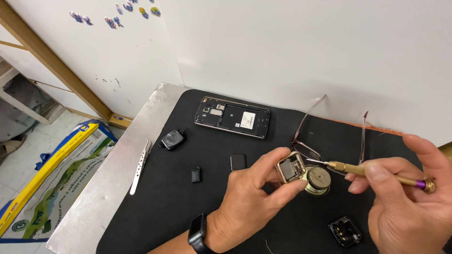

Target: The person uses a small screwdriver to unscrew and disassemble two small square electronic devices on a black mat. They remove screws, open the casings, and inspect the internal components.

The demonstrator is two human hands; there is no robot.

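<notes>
Since the little screws sit down inside the shell, I've got the gold watch case [290,168] pinched in my left hand [252,204], thumb on the lower right edge and fingers curled over the top left, so its open side tilts up and toward 3 o'clock where the tool comes in. It sits right in the middle of the mat, held just off the surface and just beside the round brass speaker [318,180] at its 4 o'clock; can't tell if they actually touch.

My right hand [409,197] is closed around the brass screwdriver [372,172], thumb and forefinger on the shaft and the purple cap sitting out at the far end near my palm. The driver's long axis runs almost flat, from 3 o'clock to 9 o'clock with the tip pointing at 9 and slightly up, landing at the case's right rim.

The rest is parked out of the way on the black mat [165,207] so nothing rolls off the table [113,164]:
- opened phone [232,116] at 12 o'clock, long side left to right
- glasses [329,136] at 1 o'clock, behind the driver
- watch back piece [345,231] at 5 o'clock
- black watch body [172,139] and two small black parts [238,161] at 9 to 10 o'clock
- tweezers [141,165] on the bare metal, way over at 9
</notes>
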